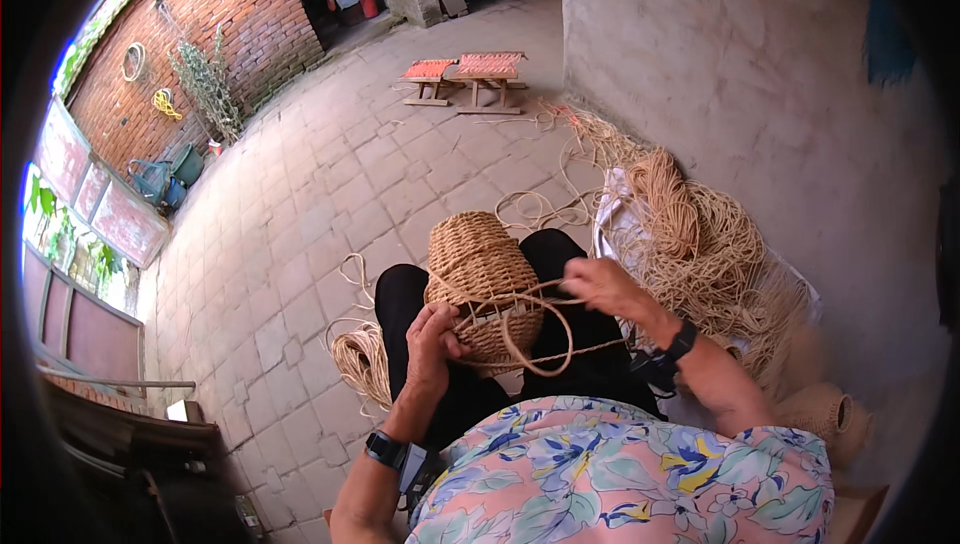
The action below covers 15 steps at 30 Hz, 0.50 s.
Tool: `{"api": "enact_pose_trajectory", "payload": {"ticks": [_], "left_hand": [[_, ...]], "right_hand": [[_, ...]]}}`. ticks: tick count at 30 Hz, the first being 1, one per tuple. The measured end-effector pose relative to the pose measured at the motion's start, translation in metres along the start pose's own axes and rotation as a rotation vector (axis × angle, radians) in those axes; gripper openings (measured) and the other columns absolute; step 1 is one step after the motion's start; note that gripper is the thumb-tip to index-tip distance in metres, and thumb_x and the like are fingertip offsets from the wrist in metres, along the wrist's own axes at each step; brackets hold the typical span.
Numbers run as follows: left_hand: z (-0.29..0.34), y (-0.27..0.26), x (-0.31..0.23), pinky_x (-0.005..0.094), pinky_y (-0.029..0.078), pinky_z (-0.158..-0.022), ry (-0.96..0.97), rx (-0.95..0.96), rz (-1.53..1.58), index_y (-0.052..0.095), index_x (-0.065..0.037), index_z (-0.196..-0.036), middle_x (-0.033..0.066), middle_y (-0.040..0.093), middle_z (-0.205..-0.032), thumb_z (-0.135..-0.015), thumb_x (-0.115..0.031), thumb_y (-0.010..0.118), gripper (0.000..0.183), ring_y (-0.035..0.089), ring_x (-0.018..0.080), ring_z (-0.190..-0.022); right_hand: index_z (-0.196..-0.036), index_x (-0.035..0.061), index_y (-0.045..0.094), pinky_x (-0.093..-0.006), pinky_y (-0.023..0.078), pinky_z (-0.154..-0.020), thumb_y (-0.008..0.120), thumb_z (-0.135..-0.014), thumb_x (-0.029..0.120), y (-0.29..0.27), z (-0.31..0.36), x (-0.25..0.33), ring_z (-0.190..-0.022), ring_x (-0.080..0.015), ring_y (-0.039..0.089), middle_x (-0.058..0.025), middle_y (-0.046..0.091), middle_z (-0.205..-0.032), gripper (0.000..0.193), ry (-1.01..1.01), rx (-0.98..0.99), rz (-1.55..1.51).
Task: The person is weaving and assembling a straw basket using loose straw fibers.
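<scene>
A tan woven basket (480,254) rests on my lap between my knees, its tightly woven side turned up and away from me. My left hand (436,341) grips the basket's near left edge, fingers curled over it. To the right of the basket, my right hand (603,285) is closed on a strand of straw cord (552,289) and holds it out to the side. That cord makes a loose loop (570,344) over the basket's near part. A twisted length of cord runs from the basket's lower edge toward the right.
A large heap of loose cord (730,264) lies on a white sheet by the wall at right. One coil (361,364) sits left of my legs. Two low stools (489,68) stand ahead on the paved floor (300,244). Another woven piece (815,411) is at my right.
</scene>
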<state>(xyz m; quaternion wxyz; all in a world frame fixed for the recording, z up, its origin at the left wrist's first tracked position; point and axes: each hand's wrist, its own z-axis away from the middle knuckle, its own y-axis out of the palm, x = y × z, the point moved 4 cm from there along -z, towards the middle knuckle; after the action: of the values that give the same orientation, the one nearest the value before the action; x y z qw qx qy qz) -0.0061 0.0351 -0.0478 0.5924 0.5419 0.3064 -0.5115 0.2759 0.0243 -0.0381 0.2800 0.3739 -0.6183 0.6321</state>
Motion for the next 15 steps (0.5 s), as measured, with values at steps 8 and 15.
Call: {"api": "enact_pose_trajectory", "payload": {"ticks": [8, 15], "left_hand": [[0.002, -0.003, 0.003, 0.0205, 0.046, -0.048, 0.037, 0.023, -0.100, 0.059, -0.004, -0.093, 0.0003, 0.053, -0.067, -0.088, -0.021, 0.060, 0.018, 0.046, 0.0071, -0.043], [0.017, 0.010, -0.018, 0.0186, 0.040, -0.049, 0.067, 0.132, -0.465, 0.062, -0.004, -0.092, -0.0004, 0.056, -0.065, -0.088, -0.016, 0.059, 0.013, 0.048, 0.0061, -0.048]], "right_hand": [[-0.082, 0.0080, 0.046, -0.0287, 0.033, -0.040, 0.053, -0.085, 0.010, -0.123, 0.138, -0.251, -0.045, -0.0117, 0.040, -0.0024, 0.046, -0.061, 0.008, 0.702, -0.789, -0.799], [-0.071, 0.0030, 0.051, -0.0287, 0.034, -0.039, 0.050, -0.082, 0.005, -0.153, 0.182, -0.335, -0.044, -0.0123, 0.041, -0.0050, 0.048, -0.057, 0.011, 0.807, -0.904, -0.860]]}}
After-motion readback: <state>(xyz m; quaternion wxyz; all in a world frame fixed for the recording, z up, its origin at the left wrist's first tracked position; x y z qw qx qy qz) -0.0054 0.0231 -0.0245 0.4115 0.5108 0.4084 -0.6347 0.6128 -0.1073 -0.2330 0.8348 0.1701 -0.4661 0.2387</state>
